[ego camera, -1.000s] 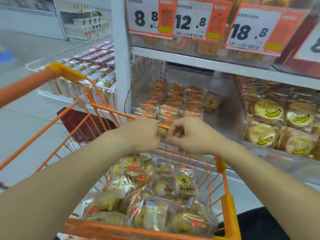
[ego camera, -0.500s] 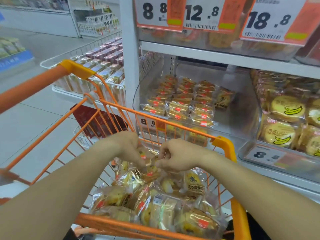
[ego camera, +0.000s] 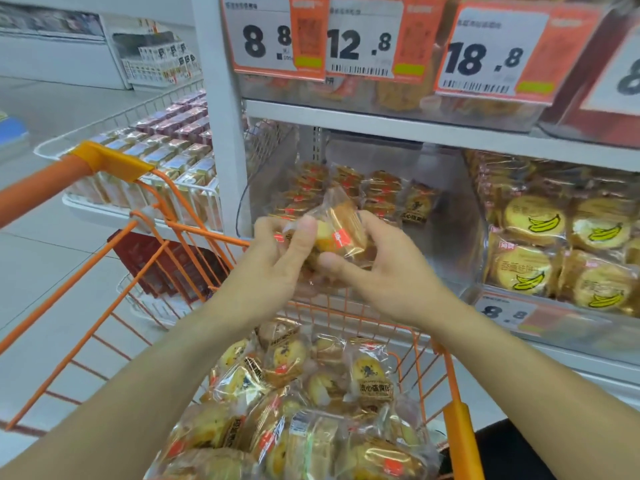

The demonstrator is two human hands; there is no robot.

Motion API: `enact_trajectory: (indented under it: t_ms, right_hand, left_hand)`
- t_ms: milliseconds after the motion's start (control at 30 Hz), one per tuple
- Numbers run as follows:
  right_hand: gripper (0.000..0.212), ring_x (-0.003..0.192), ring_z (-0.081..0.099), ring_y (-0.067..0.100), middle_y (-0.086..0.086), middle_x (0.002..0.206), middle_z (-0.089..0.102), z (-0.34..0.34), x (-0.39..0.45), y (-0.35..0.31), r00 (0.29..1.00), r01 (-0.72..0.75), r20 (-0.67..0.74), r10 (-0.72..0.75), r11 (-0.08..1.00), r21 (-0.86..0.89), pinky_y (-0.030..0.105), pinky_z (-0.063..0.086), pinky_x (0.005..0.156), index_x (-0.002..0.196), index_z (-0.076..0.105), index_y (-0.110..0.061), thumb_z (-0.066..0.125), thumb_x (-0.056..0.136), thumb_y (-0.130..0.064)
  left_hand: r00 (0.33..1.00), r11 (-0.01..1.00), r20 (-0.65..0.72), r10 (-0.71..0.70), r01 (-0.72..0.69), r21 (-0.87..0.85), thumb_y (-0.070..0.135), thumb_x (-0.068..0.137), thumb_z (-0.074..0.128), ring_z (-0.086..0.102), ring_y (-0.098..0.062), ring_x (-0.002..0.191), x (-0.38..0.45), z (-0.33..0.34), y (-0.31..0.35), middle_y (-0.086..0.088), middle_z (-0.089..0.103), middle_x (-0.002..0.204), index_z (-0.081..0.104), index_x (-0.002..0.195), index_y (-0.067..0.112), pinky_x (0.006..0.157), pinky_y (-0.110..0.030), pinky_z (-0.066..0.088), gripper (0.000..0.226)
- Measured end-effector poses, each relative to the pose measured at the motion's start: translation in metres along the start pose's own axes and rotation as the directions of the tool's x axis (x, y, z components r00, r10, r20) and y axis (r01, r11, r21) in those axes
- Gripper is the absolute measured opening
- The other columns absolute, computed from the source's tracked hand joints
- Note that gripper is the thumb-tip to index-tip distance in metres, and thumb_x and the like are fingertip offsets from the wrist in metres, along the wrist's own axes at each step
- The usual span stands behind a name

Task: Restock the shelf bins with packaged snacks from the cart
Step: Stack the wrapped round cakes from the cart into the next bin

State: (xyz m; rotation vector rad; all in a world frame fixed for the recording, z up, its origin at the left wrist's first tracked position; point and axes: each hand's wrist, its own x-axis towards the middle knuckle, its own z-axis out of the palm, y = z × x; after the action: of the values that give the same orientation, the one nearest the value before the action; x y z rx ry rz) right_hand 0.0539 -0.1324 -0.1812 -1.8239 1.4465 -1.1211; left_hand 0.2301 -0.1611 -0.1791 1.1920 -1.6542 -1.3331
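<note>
We hold one wrapped cake between both hands, raised above the cart: our left hand pinches its left end, our right hand cups it from beneath, forearms converging. Below them, packaged snacks heap in the cart. Beyond our fingers, the shelf bin holds matching rows.

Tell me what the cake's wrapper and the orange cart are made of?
The wrapper looks like thin clear plastic film: shiny, crinkled, and the cake shows through. The cart looks like metal wire with glossy orange paint, going by its thin stiff bars; its corner pieces may be plastic.
</note>
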Motion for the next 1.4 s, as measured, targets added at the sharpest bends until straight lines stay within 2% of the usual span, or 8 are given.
enact_trajectory:
  t_ms: [100, 200, 333, 433, 533, 733, 967, 1400]
  right_hand:
    - [0.043, 0.096, 0.066, 0.001, -0.014, 0.106, 0.067, -0.039, 0.003, 0.005, 0.996, 0.002, -0.089, -0.009, 0.997, -0.078, 0.024, 0.054, 0.085, 0.127, 0.056, -0.022, 0.075, 0.089, -0.017]
    - [0.065, 0.078, 0.06, 0.002, -0.008, 0.108, 0.062, -0.069, 0.013, 0.007, 0.983, -0.074, -0.181, 0.015, 0.943, -0.326, 0.02, 0.045, 0.078, 0.143, 0.041, -0.033, 0.071, 0.091, -0.011]
    - [0.04, 0.1, 0.06, 0.04, 0.021, 0.115, 0.058, -0.083, 0.045, 0.019, 0.947, -0.307, -0.292, 0.13, 0.63, -0.714, 0.039, 0.047, 0.088, 0.128, 0.053, -0.016, 0.061, 0.091, -0.005]
    - [0.034, 0.115, 0.057, 0.041, 0.021, 0.126, 0.057, -0.084, 0.069, 0.034, 0.909, -0.403, -0.331, 0.253, 0.333, -0.852, 0.041, 0.049, 0.085, 0.121, 0.054, -0.01, 0.059, 0.088, -0.005]
    - [0.042, 0.122, 0.056, 0.036, 0.016, 0.132, 0.057, -0.083, 0.097, 0.054, 0.87, -0.406, -0.304, 0.388, 0.213, -0.889, 0.041, 0.049, 0.092, 0.132, 0.054, -0.01, 0.059, 0.09, -0.006]
    - [0.032, 0.122, 0.055, 0.034, 0.016, 0.132, 0.058, -0.08, 0.128, 0.111, 0.884, -0.423, -0.298, 0.361, 0.34, -0.84, 0.044, 0.05, 0.1, 0.128, 0.06, -0.008, 0.052, 0.098, -0.005]
    - [0.064, 0.134, 0.037, 0.041, 0.024, 0.147, 0.035, -0.075, 0.136, 0.141, 0.902, -0.389, -0.296, 0.314, 0.294, -0.873, 0.045, 0.039, 0.105, 0.146, 0.029, -0.004, 0.058, 0.09, -0.002]
    - [0.051, 0.13, 0.041, 0.038, 0.02, 0.141, 0.043, -0.065, 0.132, 0.151, 0.925, -0.373, -0.355, 0.137, 0.145, -0.916, 0.046, 0.038, 0.101, 0.137, 0.041, -0.007, 0.059, 0.089, -0.005]
  left_hand:
    - [0.987, 0.955, 0.037, 0.157, -0.161, 0.25, 0.038, 0.1, 0.05, 0.063, -0.006, 0.11, 0.009, 0.004, 0.003, 0.011, 0.069, 0.114, 0.047, 0.13, 0.028, 0.095, -0.029, 0.048, 0.032]
    - [0.943, 0.731, 0.163, 0.289, -0.327, 0.599, 0.035, 0.102, 0.045, 0.037, -0.013, 0.139, 0.03, 0.019, 0.005, 0.005, 0.042, 0.149, 0.035, 0.149, 0.02, 0.111, -0.027, 0.029, 0.05]
    - [0.904, 0.485, 0.309, 0.296, -0.421, 0.766, 0.044, 0.103, 0.035, 0.014, -0.023, 0.151, 0.07, 0.054, -0.003, -0.005, 0.024, 0.162, 0.025, 0.155, 0.017, 0.122, -0.043, 0.016, 0.059]
    - [0.915, 0.441, 0.336, 0.223, -0.402, 0.802, 0.047, 0.104, 0.026, 0.006, -0.021, 0.153, 0.089, 0.07, -0.011, 0.001, 0.017, 0.165, 0.02, 0.157, 0.024, 0.122, -0.049, 0.009, 0.058]
    - [0.924, 0.4, 0.345, 0.167, -0.383, 0.833, 0.049, 0.104, 0.019, 0.004, -0.021, 0.153, 0.095, 0.071, -0.019, 0.002, 0.019, 0.165, 0.024, 0.156, 0.025, 0.121, -0.055, 0.007, 0.057]
    - [0.922, 0.395, 0.368, 0.123, -0.385, 0.834, 0.048, 0.103, 0.015, 0.0, -0.023, 0.154, 0.097, 0.071, -0.017, 0.001, 0.017, 0.165, 0.025, 0.155, 0.024, 0.121, -0.056, 0.003, 0.058]
    - [0.924, 0.416, 0.362, 0.12, -0.378, 0.827, 0.047, 0.103, 0.017, 0.004, -0.025, 0.153, 0.099, 0.072, -0.019, 0.0, 0.017, 0.165, 0.026, 0.154, 0.023, 0.121, -0.057, 0.007, 0.057]
    - [0.927, 0.441, 0.359, 0.111, -0.369, 0.818, 0.047, 0.102, 0.02, 0.007, -0.024, 0.153, 0.099, 0.072, -0.019, 0.001, 0.019, 0.165, 0.026, 0.154, 0.024, 0.121, -0.055, 0.007, 0.057]
